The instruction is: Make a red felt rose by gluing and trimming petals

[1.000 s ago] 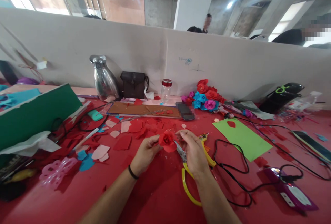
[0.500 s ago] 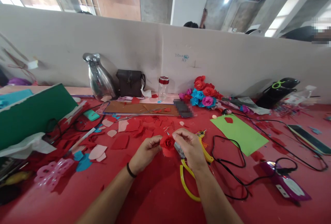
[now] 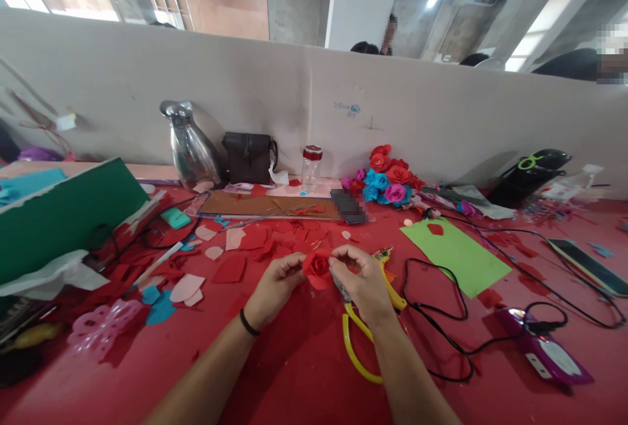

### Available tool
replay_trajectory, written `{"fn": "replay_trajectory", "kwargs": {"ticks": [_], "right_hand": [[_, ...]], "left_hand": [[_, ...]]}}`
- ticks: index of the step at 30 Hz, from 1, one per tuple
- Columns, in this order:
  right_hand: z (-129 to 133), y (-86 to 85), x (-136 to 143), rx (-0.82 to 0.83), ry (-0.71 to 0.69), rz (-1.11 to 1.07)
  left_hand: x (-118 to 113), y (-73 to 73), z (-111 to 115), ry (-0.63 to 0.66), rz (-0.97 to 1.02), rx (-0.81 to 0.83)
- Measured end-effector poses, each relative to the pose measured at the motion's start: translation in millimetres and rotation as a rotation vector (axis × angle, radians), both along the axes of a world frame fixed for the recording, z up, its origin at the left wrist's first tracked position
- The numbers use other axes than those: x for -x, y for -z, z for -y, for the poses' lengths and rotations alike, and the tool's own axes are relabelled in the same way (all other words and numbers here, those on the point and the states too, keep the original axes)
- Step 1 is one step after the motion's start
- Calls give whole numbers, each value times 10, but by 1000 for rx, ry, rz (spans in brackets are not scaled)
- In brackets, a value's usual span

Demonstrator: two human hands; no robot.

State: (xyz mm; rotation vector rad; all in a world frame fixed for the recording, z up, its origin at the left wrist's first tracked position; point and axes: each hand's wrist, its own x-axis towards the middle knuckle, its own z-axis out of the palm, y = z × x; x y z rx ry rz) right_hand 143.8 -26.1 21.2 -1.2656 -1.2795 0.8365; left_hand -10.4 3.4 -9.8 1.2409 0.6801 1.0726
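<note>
A red paper rose (image 3: 318, 269) with a tightly rolled middle is held between my two hands, just above the red tabletop. My left hand (image 3: 276, 286) pinches its left side between thumb and fingers; a black band circles that wrist. On the flower's right edge, my right hand (image 3: 362, 281) has thumb and bent fingers closed on a petal. Beneath and beside my right hand lie yellow-handled pliers (image 3: 360, 346), partly covered by it. Loose red petals (image 3: 230, 269) are scattered left of and beyond the flower.
A bunch of finished paper roses (image 3: 387, 176) stands by the wall, near a phone (image 3: 348, 206) and a glass jar (image 3: 311, 167). Right are a green sheet (image 3: 456, 258), black cable (image 3: 441, 320) and a purple corded device (image 3: 547, 350). A steel jug (image 3: 191, 147) stands back left.
My right fingers have lowered slightly onto the rose's right edge, and the front petal beneath it now sits higher against the flower. My left hand keeps nearly the same place.
</note>
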Motion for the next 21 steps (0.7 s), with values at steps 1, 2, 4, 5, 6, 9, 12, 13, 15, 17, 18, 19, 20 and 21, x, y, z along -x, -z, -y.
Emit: {"fn": "replay_trajectory", "kwargs": {"ticks": [1,2,4,5,6,9,12,13,15,17,18,19,20,21], "right_hand": [[-2,6,-3,1,-1,-20],[-3,11,-7,2,-2,-48],[-1,12,-18,-6,0,-108],[1,7,-24,-16,0,-126],[5,-3,-31,-31,-3,-125],[20,-53,-48,-102,-43,11],[30,-95,-51,-185,-58,176],[32,-102,-49,-204,-52,206],[32,-105,-47,-220,-38,241],[31,-102,-49,-220,-27,257],[31,-101,-51,-216,-22,258],[32,-101,-53,-211,-16,258],[33,-103,-56,-206,-10,255],[35,-107,-57,-201,-4,252]], "left_hand": [[3,1,-3,2,-8,-1],[6,2,-6,6,-16,-3],[14,2,-11,21,-31,-10],[19,2,-13,35,-41,-15],[25,1,-15,52,-56,-20],[38,-4,-21,106,-118,-36],[45,-11,-24,129,-177,-49],[46,-15,-23,132,-193,-54],[47,-23,-21,138,-224,-64],[47,-30,-17,141,-242,-70],[47,-31,-16,143,-245,-70],[47,-31,-15,147,-245,-68],[47,-30,-15,150,-240,-64],[47,-27,-16,154,-230,-60]]}}
